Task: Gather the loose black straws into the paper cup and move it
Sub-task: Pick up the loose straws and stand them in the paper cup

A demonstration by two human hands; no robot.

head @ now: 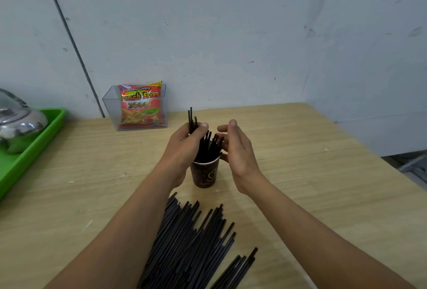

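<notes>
Your left hand fingers grip a bunch of straws standing in the paper cup mid-table; your right hand fingers are relaxed beside them. Loose straws lie at the near edge.

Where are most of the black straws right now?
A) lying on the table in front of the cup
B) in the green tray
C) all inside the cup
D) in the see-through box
A: the pile of black straws lies loose on the wooden table, nearer the camera than the paper cup, which holds only a few.
</notes>
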